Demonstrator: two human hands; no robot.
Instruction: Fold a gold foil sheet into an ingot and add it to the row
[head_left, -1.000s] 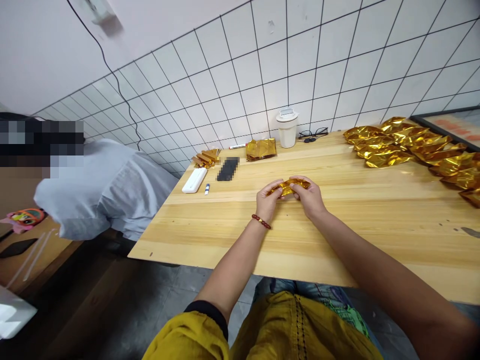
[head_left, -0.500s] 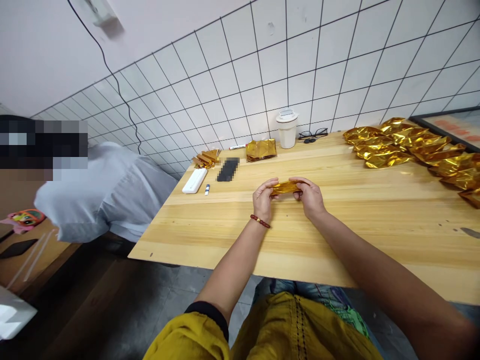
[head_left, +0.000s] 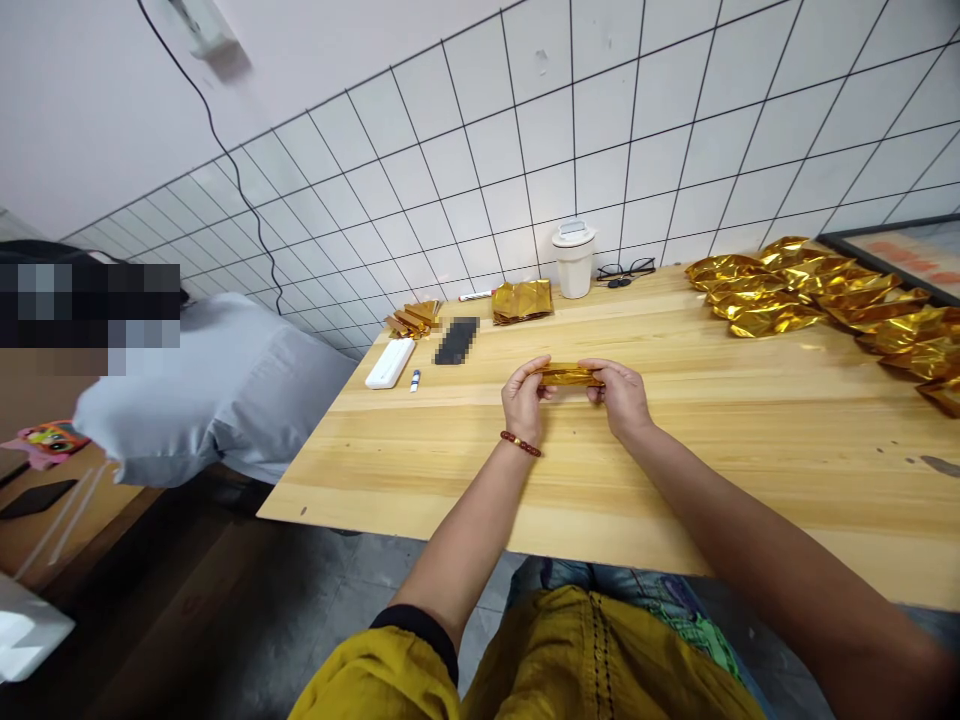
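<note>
Between my two hands a narrow folded piece of gold foil paper (head_left: 568, 375) is held level just over the wooden table (head_left: 420, 460). My left hand (head_left: 523, 398) is closed on its left end, thumb and fingers pinching it; a red bead bracelet circles that wrist. On the other end, my right hand (head_left: 622, 396) pinches the foil in the same way. Some fingertips are hidden behind the foil. Farther back lies a flat stack of gold foil sheets (head_left: 523, 301). Puffed, folded gold foil pieces (head_left: 780, 290) lie in rows at the right.
Along the wall stand a white lidded cup (head_left: 575, 262), glasses (head_left: 626, 270) and a marker (head_left: 477, 295). At the left are folded foil strips (head_left: 412, 318), a blurred dark object (head_left: 457, 341), a white box (head_left: 390, 363) and a small blue-white tube (head_left: 415, 380). A person in grey (head_left: 217, 390) sits beyond the table's left edge.
My left hand has shifted slightly left, and the foil between my hands looks a little more stretched out. The person at the left has moved slightly.
</note>
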